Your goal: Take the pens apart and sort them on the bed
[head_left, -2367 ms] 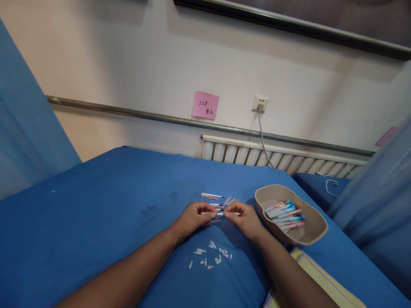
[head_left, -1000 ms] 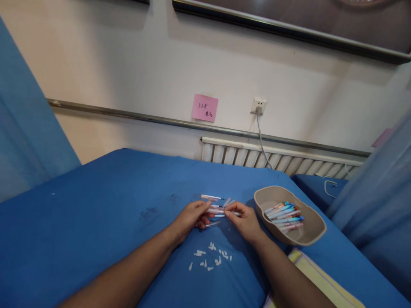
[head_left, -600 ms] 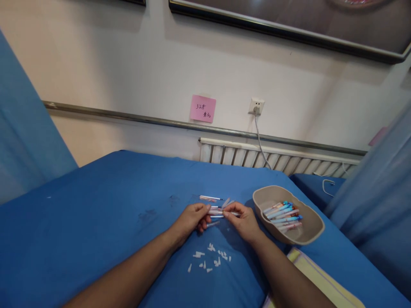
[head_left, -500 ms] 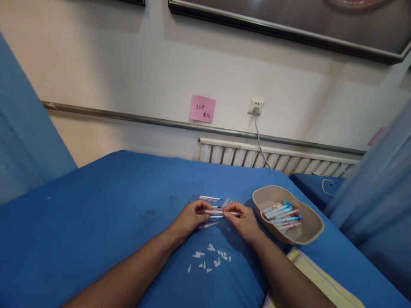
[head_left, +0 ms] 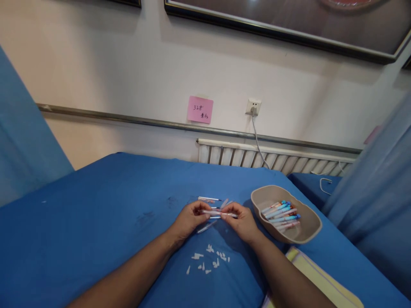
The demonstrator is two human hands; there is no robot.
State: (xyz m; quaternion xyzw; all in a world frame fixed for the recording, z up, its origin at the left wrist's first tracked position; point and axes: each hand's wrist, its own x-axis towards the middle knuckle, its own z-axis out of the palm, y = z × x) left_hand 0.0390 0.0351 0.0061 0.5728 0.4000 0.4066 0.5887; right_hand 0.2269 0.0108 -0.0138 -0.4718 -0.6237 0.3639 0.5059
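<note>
Between my hands lies a clear, pinkish pen barrel (head_left: 212, 212), held level above the blue sheet. My left hand (head_left: 192, 218) pinches its left end, thumb against fingers. At the other end, my right hand (head_left: 238, 219) is closed on the same barrel, its fingertips hiding part of it. Just beyond them a white pen refill (head_left: 209, 198) with a dark tip rests on the sheet, among other thin pen parts. A loose clear tube (head_left: 206, 227) is below my hands. Nearer to me are several small white cone-shaped tips (head_left: 214, 264), scattered about.
A beige bin (head_left: 310, 222) at the right holds several pens (head_left: 282, 214) with blue and pink parts. A yellow cloth (head_left: 313, 273) lies in front of it. Behind the blue-covered bed (head_left: 105, 201) run a radiator (head_left: 234, 156) and a metal rail; blue curtains hang at both sides.
Both hands keep hold of the pen barrel in nearly the same spot. The loose clear tube below them has turned to a steeper slant. The view has shifted slightly.
</note>
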